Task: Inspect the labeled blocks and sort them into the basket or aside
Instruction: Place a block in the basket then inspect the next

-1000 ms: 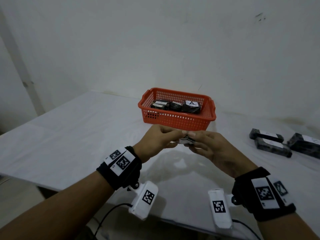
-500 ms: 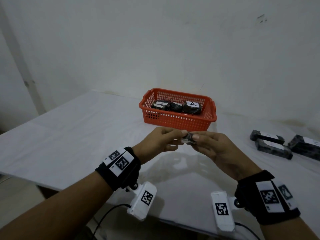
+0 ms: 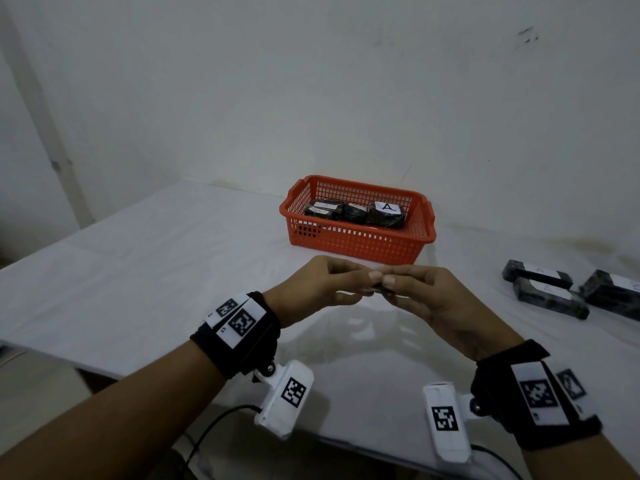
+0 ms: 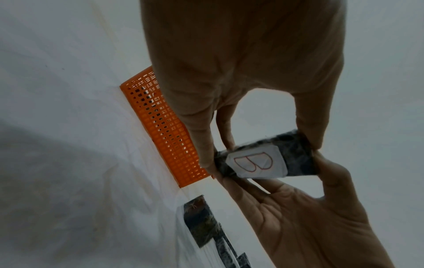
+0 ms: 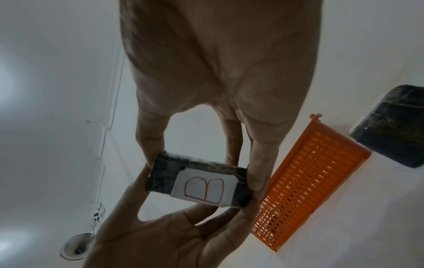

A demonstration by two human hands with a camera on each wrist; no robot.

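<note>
Pinching small dark wrapped block with white paper label marked red "B" (image 4: 263, 159): left hand (image 3: 322, 285) and right hand (image 3: 433, 296), fingertips on opposite ends, frame centre, above white desk (image 3: 138, 271). Orange plastic mesh basket (image 3: 360, 244) behind, upper centre, holding dark labelled blocks (image 3: 386, 214).
</note>
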